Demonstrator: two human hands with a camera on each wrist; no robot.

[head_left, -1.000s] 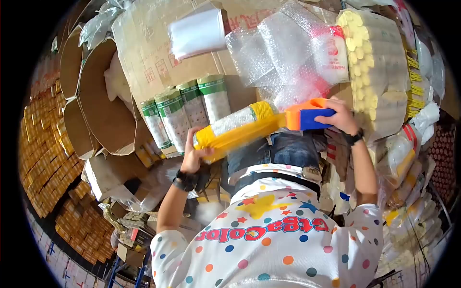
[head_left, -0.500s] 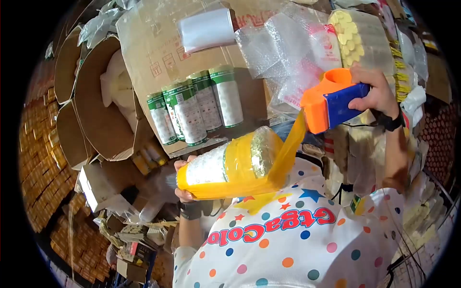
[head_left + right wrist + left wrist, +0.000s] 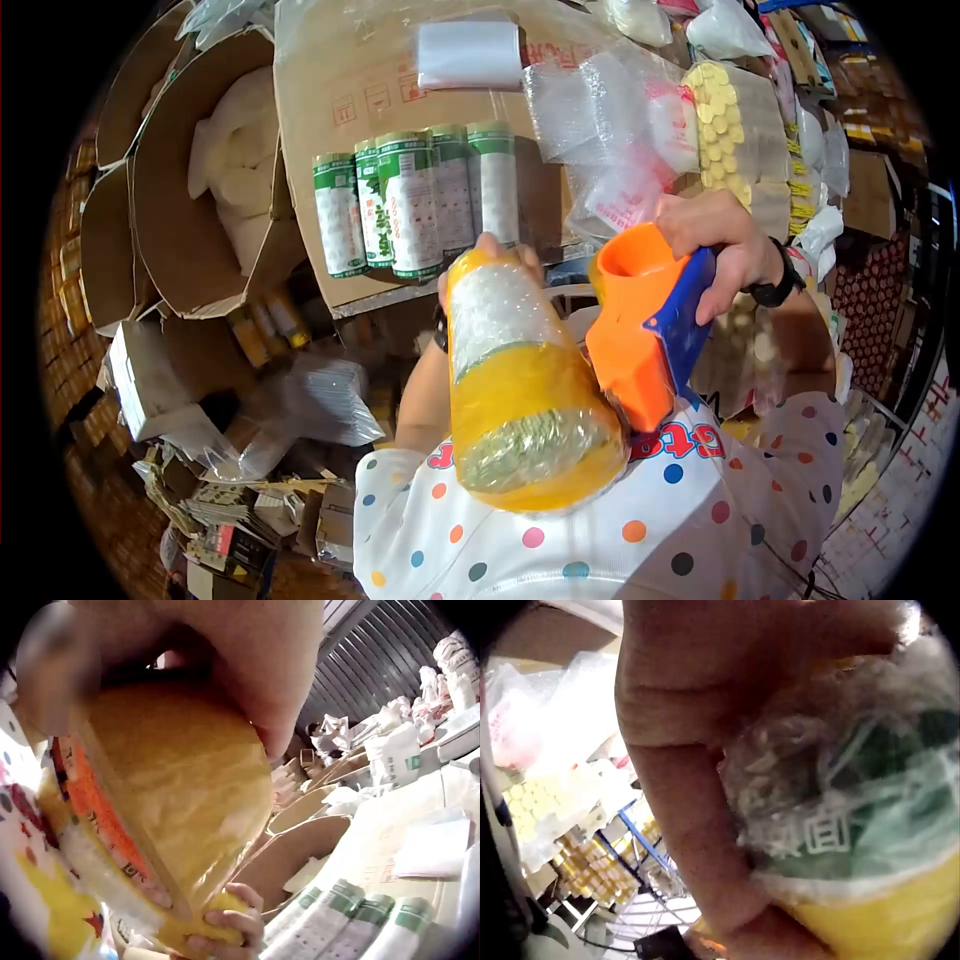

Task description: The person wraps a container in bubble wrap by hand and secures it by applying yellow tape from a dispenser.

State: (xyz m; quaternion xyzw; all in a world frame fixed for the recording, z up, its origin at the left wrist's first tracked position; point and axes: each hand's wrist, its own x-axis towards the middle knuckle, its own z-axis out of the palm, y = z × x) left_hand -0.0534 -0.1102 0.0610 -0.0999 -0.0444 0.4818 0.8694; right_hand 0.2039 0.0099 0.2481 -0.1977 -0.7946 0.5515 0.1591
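Note:
My left hand grips the far end of a bubble-wrapped bundle bound with yellow tape. The bundle tilts toward my chest, its near end showing pale contents under clear wrap. In the left wrist view, my curled fingers lie round the bundle's green-and-white label. My right hand holds an orange-and-blue tape dispenser by its blue side. The dispenser's lower end is right at the bundle's side. Yellow tape fills the middle of the right wrist view.
Several green-and-white packs lie side by side on a cardboard-topped table. Beyond them are a stack of clear bags and bubble wrap sheets. Yellow-ended rolls are piled at right. An open carton stands at left.
The bundle has swung from lying sideways to pointing its near end at my chest. The dispenser moved out to the right, then back in and down beside the bundle, turning as it went.

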